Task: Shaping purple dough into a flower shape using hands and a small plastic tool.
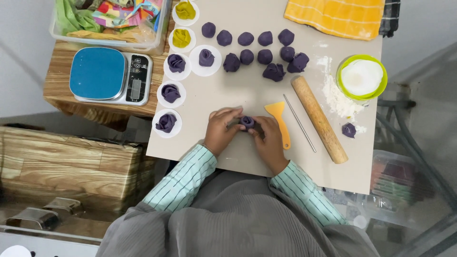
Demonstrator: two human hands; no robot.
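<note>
Both hands meet over a beige mat [238, 95] and pinch a rolled piece of purple dough [247, 121] between their fingertips. My left hand [221, 129] grips it from the left and my right hand [269, 140] from the right. Just beyond my right hand lies a yellow plastic scraper [280, 121]. Several purple dough balls [245, 39] sit in rows at the far side of the mat. Shaped purple dough roses [166, 123] rest on small white paper rounds along the mat's left edge.
A wooden rolling pin [319, 119] and a thin metal rod [300, 123] lie right of the scraper. A green bowl of flour [362, 76], spilled flour and a small dough scrap [349, 130] are at right. A blue kitchen scale [110, 75], a plastic tub and an orange cloth [335, 16] stand farther off.
</note>
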